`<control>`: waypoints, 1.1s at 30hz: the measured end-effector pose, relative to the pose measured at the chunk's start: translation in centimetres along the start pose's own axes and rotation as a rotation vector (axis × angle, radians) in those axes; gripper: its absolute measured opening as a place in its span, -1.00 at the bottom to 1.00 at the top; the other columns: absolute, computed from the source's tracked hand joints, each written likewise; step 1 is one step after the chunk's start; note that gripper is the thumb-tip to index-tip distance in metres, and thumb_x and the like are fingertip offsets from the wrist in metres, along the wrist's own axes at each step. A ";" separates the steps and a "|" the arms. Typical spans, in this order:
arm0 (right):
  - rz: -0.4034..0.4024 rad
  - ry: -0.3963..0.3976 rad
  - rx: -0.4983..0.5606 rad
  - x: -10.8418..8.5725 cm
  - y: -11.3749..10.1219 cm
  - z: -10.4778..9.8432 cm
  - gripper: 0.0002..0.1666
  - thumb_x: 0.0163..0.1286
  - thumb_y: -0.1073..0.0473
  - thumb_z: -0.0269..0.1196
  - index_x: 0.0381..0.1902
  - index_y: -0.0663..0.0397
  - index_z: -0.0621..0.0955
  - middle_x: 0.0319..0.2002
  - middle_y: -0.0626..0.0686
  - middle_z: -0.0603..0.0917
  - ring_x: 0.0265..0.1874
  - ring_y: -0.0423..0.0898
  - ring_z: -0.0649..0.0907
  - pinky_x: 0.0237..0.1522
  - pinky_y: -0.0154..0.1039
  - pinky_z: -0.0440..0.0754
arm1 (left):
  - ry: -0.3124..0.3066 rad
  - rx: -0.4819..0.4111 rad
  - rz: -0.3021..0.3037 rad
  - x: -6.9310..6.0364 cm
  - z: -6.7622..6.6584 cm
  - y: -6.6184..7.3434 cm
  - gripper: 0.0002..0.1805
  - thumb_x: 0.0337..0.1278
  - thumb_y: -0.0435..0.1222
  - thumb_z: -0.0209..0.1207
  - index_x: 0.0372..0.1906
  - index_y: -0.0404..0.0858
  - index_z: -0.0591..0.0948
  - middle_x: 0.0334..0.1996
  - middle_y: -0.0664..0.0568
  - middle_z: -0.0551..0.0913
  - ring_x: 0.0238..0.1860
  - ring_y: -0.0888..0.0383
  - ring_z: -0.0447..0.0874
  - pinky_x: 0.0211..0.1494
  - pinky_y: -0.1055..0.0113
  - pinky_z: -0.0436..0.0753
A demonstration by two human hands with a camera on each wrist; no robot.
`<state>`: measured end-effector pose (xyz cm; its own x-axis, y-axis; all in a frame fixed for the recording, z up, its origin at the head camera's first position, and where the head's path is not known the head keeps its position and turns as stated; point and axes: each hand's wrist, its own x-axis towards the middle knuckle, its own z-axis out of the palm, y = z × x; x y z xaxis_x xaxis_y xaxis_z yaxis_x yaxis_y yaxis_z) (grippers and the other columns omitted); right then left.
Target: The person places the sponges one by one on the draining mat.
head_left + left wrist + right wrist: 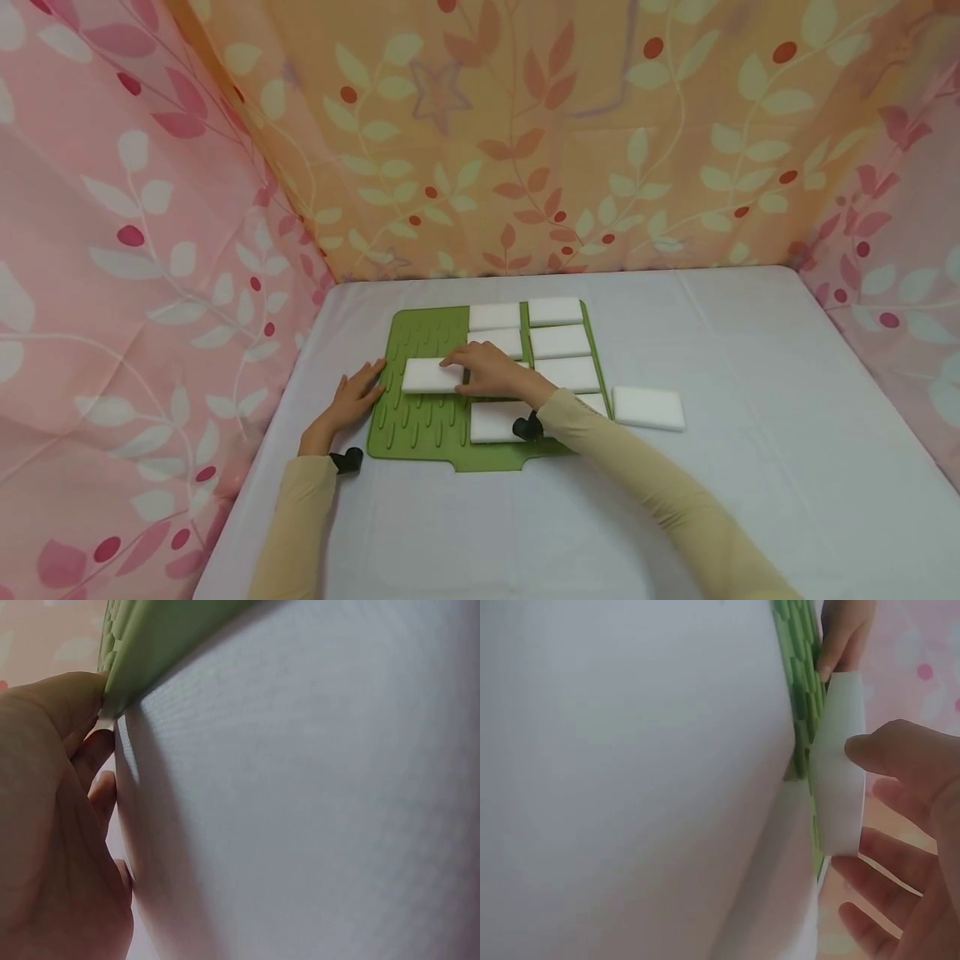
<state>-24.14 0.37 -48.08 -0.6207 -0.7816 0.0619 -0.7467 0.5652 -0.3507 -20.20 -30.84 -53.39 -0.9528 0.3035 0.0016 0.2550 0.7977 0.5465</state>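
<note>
A green ridged drying mat (427, 325) lies on the white table. My right hand (491, 371) holds a white rectangular sponge (431, 377) over the left half of the mat. In the right wrist view the thumb touches the face of that sponge (836, 772), and fingertips meet its end. Along the mat's left edge rests my left hand (351, 402), fingers extended; its thumb (82, 694) touches the mat's rim in the left wrist view. Several other white sponges fill the mat's right half, including a front one (491, 422) partly hidden by the right wrist.
One more white sponge (648, 408) lies on the tablecloth (750, 467), just right of the mat. Flowered curtains stand behind the table (525, 150) and at its left side (150, 292) and right side.
</note>
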 end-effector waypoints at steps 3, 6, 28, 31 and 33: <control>0.004 -0.022 -0.006 0.2 -0.2 0.5 -0.46 0.24 -0.05 0.25 0.19 -0.16 0.48 0.18 -0.07 0.49 0.20 -0.09 0.43 0.18 0.03 0.34 | -0.003 -0.001 -0.007 0.0 0.0 0.1 -0.39 0.37 -0.19 -0.07 0.42 -0.28 0.10 0.39 -0.25 0.13 0.41 -0.24 -0.06 0.32 -0.30 -0.28; 0.005 -0.049 -0.005 0.4 -0.3 0.9 -0.46 0.24 -0.04 0.25 0.19 -0.16 0.48 0.18 -0.06 0.47 0.21 -0.09 0.42 0.20 0.05 0.30 | -0.020 -0.002 -0.022 0.0 0.0 0.1 -0.38 0.37 -0.18 -0.07 0.43 -0.27 0.08 0.40 -0.23 0.11 0.42 -0.21 -0.08 0.33 -0.28 -0.29; -0.023 0.010 -0.016 -0.8 0.4 -0.8 -0.45 0.22 -0.11 0.26 0.17 -0.15 0.50 0.18 -0.08 0.46 0.16 -0.07 0.45 0.17 0.05 0.33 | -0.031 -0.016 -0.033 0.0 -0.1 -0.2 -0.38 0.38 -0.17 -0.08 0.44 -0.23 0.07 0.41 -0.21 0.09 0.43 -0.19 -0.10 0.34 -0.25 -0.32; -0.036 0.033 -0.005 -1.2 0.7 -1.2 -0.44 0.20 -0.07 0.28 0.16 -0.11 0.51 0.17 -0.04 0.48 0.16 -0.04 0.45 0.16 0.09 0.34 | -0.031 -0.018 -0.033 0.0 -0.1 -0.1 -0.38 0.38 -0.17 -0.08 0.44 -0.23 0.07 0.41 -0.21 0.09 0.43 -0.19 -0.10 0.34 -0.25 -0.33; -0.042 0.050 -0.010 -1.5 1.0 -1.5 -0.45 0.20 -0.06 0.29 0.15 -0.09 0.52 0.16 -0.02 0.49 0.16 -0.03 0.46 0.15 0.10 0.34 | -0.031 -0.019 -0.030 0.0 -0.1 -0.1 -0.38 0.38 -0.17 -0.08 0.44 -0.24 0.07 0.41 -0.21 0.10 0.43 -0.19 -0.10 0.34 -0.25 -0.33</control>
<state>-24.35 2.48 -47.15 -0.5998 -0.7906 0.1229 -0.7744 0.5350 -0.3377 -20.19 -30.98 -53.36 -0.9545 0.2955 -0.0408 0.2228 0.7969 0.5615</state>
